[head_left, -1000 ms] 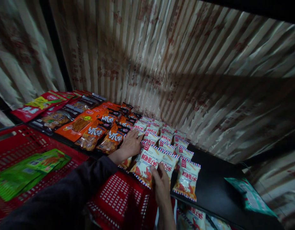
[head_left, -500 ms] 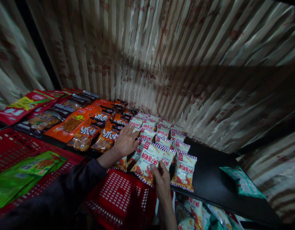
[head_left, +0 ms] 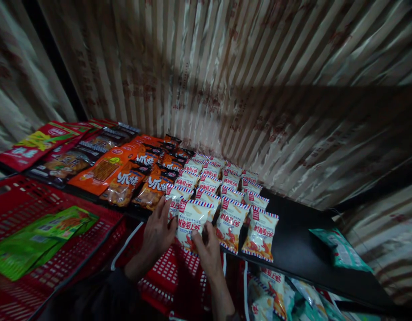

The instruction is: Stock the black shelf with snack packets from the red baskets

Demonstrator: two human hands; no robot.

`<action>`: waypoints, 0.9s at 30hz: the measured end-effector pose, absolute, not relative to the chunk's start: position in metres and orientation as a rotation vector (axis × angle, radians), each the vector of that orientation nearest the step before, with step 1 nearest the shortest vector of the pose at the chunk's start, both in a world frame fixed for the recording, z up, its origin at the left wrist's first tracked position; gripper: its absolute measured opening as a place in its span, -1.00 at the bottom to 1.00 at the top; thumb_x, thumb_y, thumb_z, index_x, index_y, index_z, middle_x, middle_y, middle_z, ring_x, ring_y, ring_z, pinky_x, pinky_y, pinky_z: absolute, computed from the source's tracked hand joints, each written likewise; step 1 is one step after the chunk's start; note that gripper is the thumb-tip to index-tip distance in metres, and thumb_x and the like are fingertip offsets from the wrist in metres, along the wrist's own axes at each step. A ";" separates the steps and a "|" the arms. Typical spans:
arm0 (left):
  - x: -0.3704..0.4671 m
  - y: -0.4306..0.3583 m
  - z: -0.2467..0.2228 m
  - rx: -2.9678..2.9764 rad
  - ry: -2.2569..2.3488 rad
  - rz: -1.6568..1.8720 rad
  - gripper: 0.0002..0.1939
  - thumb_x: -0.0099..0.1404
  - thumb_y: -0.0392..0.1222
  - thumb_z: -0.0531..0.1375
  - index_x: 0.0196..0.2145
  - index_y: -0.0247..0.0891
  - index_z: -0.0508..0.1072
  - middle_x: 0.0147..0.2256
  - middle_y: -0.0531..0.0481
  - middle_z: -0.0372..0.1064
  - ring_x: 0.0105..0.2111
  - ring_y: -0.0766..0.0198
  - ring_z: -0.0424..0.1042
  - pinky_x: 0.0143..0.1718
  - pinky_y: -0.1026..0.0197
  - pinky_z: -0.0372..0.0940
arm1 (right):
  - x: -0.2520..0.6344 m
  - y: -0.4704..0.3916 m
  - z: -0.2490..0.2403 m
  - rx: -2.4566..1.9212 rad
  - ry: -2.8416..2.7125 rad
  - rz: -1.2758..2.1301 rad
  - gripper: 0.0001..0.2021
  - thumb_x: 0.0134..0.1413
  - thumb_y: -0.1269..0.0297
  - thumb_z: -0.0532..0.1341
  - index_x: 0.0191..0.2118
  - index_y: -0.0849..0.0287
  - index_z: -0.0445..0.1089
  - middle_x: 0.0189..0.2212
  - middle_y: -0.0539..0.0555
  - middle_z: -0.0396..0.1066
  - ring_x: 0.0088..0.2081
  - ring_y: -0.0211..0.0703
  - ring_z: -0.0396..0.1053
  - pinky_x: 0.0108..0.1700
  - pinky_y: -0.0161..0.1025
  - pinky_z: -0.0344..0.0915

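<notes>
A white snack bag (head_left: pixel 189 227) with red lettering is gripped at its right edge by my right hand (head_left: pixel 207 252), thumb across the front. Beside its left edge is my left hand (head_left: pixel 157 232), fingers apart, close to another white bag (head_left: pixel 175 198) behind; whether it touches either bag is unclear. Rows of matching white bags stand on the black shelf (head_left: pixel 293 232), with a front bag (head_left: pixel 231 225) just right of the held one and another (head_left: pixel 261 234) farther right.
Orange snack bags (head_left: pixel 123 183), dark packs (head_left: pixel 67 165) and red packs (head_left: pixel 36 145) fill the shelf's left side. Below are red baskets (head_left: pixel 108 223), one holding green packs (head_left: pixel 41 240). A teal bag (head_left: pixel 341 249) lies at right. Striped sheeting hangs behind.
My right hand has moved left with the white bag, uncovering the front bag beside it. My left hand has drawn back from the rear rows toward the shelf front.
</notes>
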State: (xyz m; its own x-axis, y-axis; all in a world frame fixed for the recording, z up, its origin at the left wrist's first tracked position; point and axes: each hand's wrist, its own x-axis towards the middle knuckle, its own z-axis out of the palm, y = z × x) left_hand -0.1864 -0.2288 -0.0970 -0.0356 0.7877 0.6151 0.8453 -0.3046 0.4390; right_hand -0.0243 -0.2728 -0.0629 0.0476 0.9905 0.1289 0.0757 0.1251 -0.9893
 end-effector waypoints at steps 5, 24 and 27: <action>-0.191 -0.221 -0.107 -2.181 -1.794 -1.378 -0.53 0.41 -0.14 0.00 0.24 -0.25 0.17 0.23 -0.29 0.16 0.21 -0.05 0.24 0.12 -0.11 0.32 | -0.027 -0.270 -0.073 -1.233 -1.288 0.968 -0.63 0.16 0.07 0.19 0.00 0.17 0.34 -0.09 0.12 0.50 -0.08 -0.06 0.46 -0.02 -0.16 0.39; -0.185 -0.219 -0.109 -2.123 -1.734 -1.422 -0.47 0.39 -0.19 0.04 0.29 -0.23 0.07 0.26 -0.30 0.11 0.22 -0.06 0.22 0.14 -0.14 0.28 | -0.014 -0.278 -0.108 -1.471 -1.418 0.283 -0.39 0.19 0.01 0.11 0.21 0.36 0.19 0.17 0.42 0.28 0.20 0.17 0.28 0.14 0.15 0.29; -0.184 -0.219 -0.107 -2.131 -1.651 -1.431 -0.46 0.40 -0.22 0.04 0.29 -0.21 0.04 0.28 -0.30 0.07 0.24 -0.07 0.18 0.15 -0.15 0.28 | -0.014 -0.278 -0.110 -1.472 -1.408 0.342 -0.38 0.20 0.01 0.11 0.23 0.36 0.18 0.17 0.41 0.29 0.19 0.16 0.29 0.13 0.13 0.30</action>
State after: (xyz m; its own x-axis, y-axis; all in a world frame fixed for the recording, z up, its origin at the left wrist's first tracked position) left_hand -0.1839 -0.2190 -0.1072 -0.0227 0.7118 0.7020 0.7960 -0.4120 0.4434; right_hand -0.0143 -0.2783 -0.1101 0.2743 0.8621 0.4261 0.5710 0.2106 -0.7935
